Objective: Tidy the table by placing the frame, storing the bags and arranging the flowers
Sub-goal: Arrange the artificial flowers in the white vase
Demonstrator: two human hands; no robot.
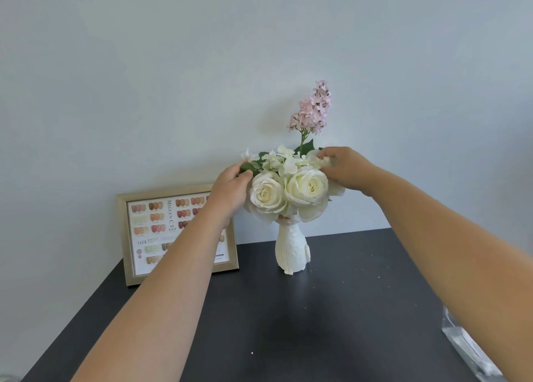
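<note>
Head view: left hand point(230, 185) pinches a leaf; right hand point(344, 166) pinches a white petal. Flowers point(288, 188) stand upright in the vase point(291, 252) between both grips, equally near.

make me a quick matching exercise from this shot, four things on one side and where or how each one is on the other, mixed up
Things:
1. frame
2. vase
3. pink flower spike
4. clear plastic bag

Place or state:
A. rises above the white roses
B. leans on the wall at the table's back left
C. lies at the table's right edge, cut off by the picture
D. stands on the dark table, holding the bouquet

Pairs: 1-B, 2-D, 3-A, 4-C
</note>
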